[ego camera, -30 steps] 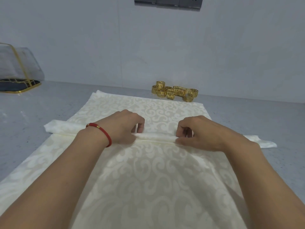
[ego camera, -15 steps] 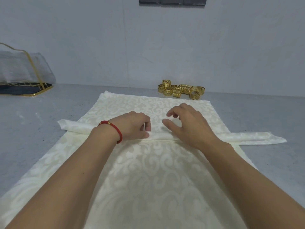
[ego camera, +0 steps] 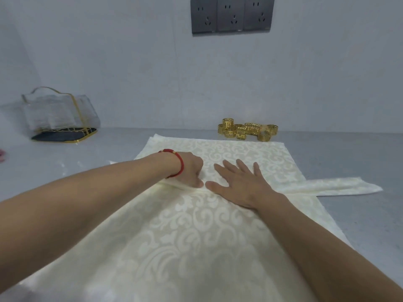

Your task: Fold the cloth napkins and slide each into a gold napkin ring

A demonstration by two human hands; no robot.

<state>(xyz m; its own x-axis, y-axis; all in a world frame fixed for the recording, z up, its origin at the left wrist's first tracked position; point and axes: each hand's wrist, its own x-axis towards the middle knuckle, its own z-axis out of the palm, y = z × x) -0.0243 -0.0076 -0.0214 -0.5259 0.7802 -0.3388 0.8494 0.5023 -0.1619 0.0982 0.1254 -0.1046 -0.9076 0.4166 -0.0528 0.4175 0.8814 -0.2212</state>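
A large cream cloth napkin (ego camera: 196, 247) with a scroll pattern lies spread on the grey counter. Across it runs a narrow folded strip of cream napkin (ego camera: 340, 186), whose right end sticks out past the cloth's edge. My left hand (ego camera: 192, 171), with a red bracelet at the wrist, has its fingers curled and pinches this strip near the middle. Just to its right, my right hand (ego camera: 239, 184) lies flat on the cloth with fingers spread, pressing down. Several gold napkin rings (ego camera: 248, 131) sit in a cluster by the wall, beyond the cloth's far edge.
A clear glass holder with gold trim (ego camera: 58, 118) stands at the back left on a dark base. Three dark wall sockets (ego camera: 232, 15) are above the rings. Something pink (ego camera: 1, 154) shows at the left edge. Bare grey counter (ego camera: 359, 162) lies to the right.
My right hand let go of the folded strip, opened and spread flat on the cloth. My left hand kept its pinch on the strip. The view tilted upward.
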